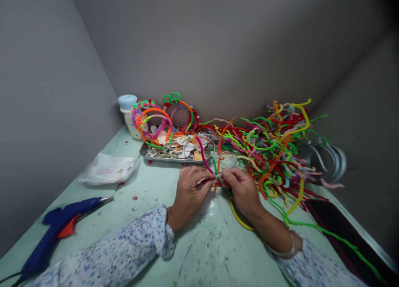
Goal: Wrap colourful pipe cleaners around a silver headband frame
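My left hand [192, 189] and my right hand [242, 189] meet near the middle of the table, fingertips nearly touching. Both pinch a small bundle where a magenta pipe cleaner [203, 154], an orange pipe cleaner [220, 143] and a green one cross. A thin pale wire hoop [231, 159] rises from the same spot beside my right fingers. Which strand each hand grips is too small to tell. Under my right hand lies a round dark thing with a yellow rim [240, 218].
Behind my hands stands a metal tray [168, 159] of shells, with colourful headbands [152, 112] on it. Left are a white bottle [132, 123], a plastic bag [109, 170] and a blue glue gun [59, 224]. Right are piled pipe cleaners [268, 141], metal hoops [336, 162] and a dark phone [339, 229].
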A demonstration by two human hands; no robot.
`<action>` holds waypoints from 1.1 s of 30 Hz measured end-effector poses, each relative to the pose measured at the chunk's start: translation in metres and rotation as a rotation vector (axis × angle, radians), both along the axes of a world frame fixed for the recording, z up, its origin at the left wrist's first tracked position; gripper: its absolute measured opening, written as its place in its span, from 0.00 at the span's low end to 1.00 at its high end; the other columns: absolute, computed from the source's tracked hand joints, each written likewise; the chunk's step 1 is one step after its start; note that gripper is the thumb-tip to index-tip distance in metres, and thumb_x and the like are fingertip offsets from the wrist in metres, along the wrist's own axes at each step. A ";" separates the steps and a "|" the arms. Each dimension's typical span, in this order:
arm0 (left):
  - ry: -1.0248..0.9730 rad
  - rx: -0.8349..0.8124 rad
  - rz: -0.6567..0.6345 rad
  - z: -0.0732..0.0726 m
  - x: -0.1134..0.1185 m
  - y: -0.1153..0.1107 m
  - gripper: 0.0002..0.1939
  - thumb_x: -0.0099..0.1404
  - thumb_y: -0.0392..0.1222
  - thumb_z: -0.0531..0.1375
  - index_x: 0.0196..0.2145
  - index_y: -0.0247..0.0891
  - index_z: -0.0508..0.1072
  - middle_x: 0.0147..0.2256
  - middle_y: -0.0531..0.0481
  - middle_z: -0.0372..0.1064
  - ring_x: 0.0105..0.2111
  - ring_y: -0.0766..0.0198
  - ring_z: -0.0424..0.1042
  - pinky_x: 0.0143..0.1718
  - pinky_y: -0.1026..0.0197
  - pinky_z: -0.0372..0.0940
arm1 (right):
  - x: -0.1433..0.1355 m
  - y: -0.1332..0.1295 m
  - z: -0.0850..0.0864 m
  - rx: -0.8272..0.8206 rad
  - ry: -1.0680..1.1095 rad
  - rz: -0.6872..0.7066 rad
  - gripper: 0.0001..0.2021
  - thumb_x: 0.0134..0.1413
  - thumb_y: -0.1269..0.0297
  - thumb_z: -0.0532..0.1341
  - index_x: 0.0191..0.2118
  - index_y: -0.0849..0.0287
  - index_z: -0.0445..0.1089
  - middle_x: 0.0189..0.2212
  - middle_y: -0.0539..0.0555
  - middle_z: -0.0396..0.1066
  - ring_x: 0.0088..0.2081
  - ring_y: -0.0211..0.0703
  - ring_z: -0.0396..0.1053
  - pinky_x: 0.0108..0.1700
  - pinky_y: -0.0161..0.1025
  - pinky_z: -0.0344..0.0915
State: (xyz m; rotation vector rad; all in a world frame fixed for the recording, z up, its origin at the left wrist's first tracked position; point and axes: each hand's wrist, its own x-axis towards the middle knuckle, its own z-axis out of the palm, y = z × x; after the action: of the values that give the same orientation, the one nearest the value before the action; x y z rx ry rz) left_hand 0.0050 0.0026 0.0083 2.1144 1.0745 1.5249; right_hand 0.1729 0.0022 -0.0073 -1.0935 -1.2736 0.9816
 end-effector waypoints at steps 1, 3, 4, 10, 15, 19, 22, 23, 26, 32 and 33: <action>-0.003 -0.001 0.005 0.000 0.000 0.000 0.04 0.60 0.34 0.65 0.34 0.40 0.76 0.33 0.51 0.76 0.36 0.61 0.73 0.43 0.55 0.61 | 0.000 0.000 -0.001 0.000 0.004 0.004 0.17 0.57 0.54 0.62 0.23 0.57 0.66 0.20 0.46 0.61 0.25 0.37 0.57 0.31 0.36 0.55; -0.004 -0.005 0.017 0.000 0.000 0.000 0.04 0.60 0.34 0.65 0.34 0.40 0.77 0.32 0.51 0.76 0.35 0.61 0.73 0.43 0.55 0.61 | 0.001 0.001 -0.003 -0.003 0.015 0.018 0.16 0.57 0.54 0.62 0.23 0.57 0.66 0.20 0.46 0.61 0.25 0.37 0.57 0.31 0.36 0.55; -0.002 -0.008 0.023 -0.001 0.000 0.000 0.03 0.60 0.35 0.66 0.34 0.40 0.77 0.32 0.51 0.76 0.35 0.61 0.73 0.43 0.55 0.61 | 0.002 0.001 -0.003 -0.005 0.024 0.024 0.16 0.57 0.54 0.62 0.23 0.57 0.67 0.20 0.46 0.62 0.26 0.37 0.57 0.31 0.36 0.55; 0.014 -0.008 0.038 -0.001 0.000 0.000 0.03 0.60 0.37 0.66 0.34 0.40 0.77 0.32 0.51 0.77 0.35 0.61 0.73 0.43 0.54 0.61 | 0.003 0.002 -0.005 -0.022 0.076 0.053 0.15 0.57 0.55 0.63 0.25 0.58 0.68 0.21 0.46 0.63 0.26 0.37 0.58 0.32 0.36 0.56; 0.032 0.001 0.040 0.000 -0.001 -0.001 0.03 0.61 0.38 0.66 0.35 0.40 0.78 0.33 0.50 0.78 0.35 0.61 0.74 0.44 0.54 0.60 | 0.003 0.002 -0.007 -0.020 0.129 0.072 0.14 0.56 0.55 0.64 0.25 0.58 0.70 0.21 0.47 0.64 0.26 0.38 0.59 0.32 0.36 0.57; 0.039 0.027 0.048 0.001 -0.001 -0.001 0.03 0.61 0.39 0.65 0.35 0.41 0.78 0.32 0.50 0.78 0.35 0.60 0.74 0.43 0.53 0.61 | 0.004 0.002 -0.010 -0.006 0.165 0.089 0.13 0.55 0.54 0.64 0.27 0.57 0.72 0.23 0.49 0.67 0.27 0.39 0.61 0.32 0.37 0.59; 0.043 0.041 0.048 0.001 -0.001 -0.002 0.04 0.61 0.38 0.65 0.36 0.41 0.79 0.33 0.50 0.78 0.35 0.60 0.74 0.44 0.53 0.60 | 0.004 0.002 -0.011 0.007 0.184 0.101 0.12 0.55 0.54 0.64 0.29 0.57 0.74 0.24 0.49 0.68 0.27 0.39 0.62 0.32 0.36 0.60; 0.047 0.041 0.045 0.002 -0.002 -0.002 0.04 0.61 0.38 0.65 0.36 0.42 0.79 0.33 0.50 0.78 0.35 0.60 0.74 0.44 0.53 0.60 | 0.005 0.002 -0.011 0.010 0.191 0.108 0.11 0.55 0.55 0.64 0.29 0.57 0.74 0.24 0.49 0.68 0.27 0.38 0.63 0.32 0.36 0.60; 0.055 0.042 0.038 0.002 -0.002 -0.002 0.05 0.61 0.38 0.66 0.36 0.42 0.79 0.33 0.50 0.78 0.36 0.60 0.74 0.45 0.52 0.59 | 0.005 0.002 -0.011 0.014 0.200 0.122 0.11 0.56 0.55 0.64 0.29 0.57 0.74 0.25 0.49 0.69 0.27 0.38 0.63 0.32 0.36 0.60; 0.059 0.035 0.036 0.002 -0.002 -0.002 0.06 0.61 0.36 0.65 0.37 0.43 0.80 0.34 0.50 0.78 0.36 0.61 0.74 0.45 0.52 0.59 | 0.005 0.001 -0.011 0.021 0.170 0.110 0.11 0.55 0.54 0.64 0.30 0.56 0.75 0.24 0.49 0.70 0.27 0.39 0.64 0.32 0.37 0.61; 0.061 0.032 0.034 0.002 -0.002 -0.002 0.06 0.61 0.36 0.65 0.37 0.43 0.79 0.34 0.50 0.78 0.36 0.60 0.74 0.45 0.52 0.59 | 0.005 0.001 -0.011 0.025 0.167 0.111 0.11 0.55 0.54 0.64 0.30 0.56 0.75 0.24 0.49 0.70 0.27 0.39 0.64 0.32 0.37 0.61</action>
State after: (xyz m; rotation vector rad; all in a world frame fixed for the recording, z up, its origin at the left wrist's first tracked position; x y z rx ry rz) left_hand 0.0027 0.0009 0.0108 2.1879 1.1203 1.5112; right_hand 0.1784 0.0036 -0.0182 -0.9093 -1.2173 1.1136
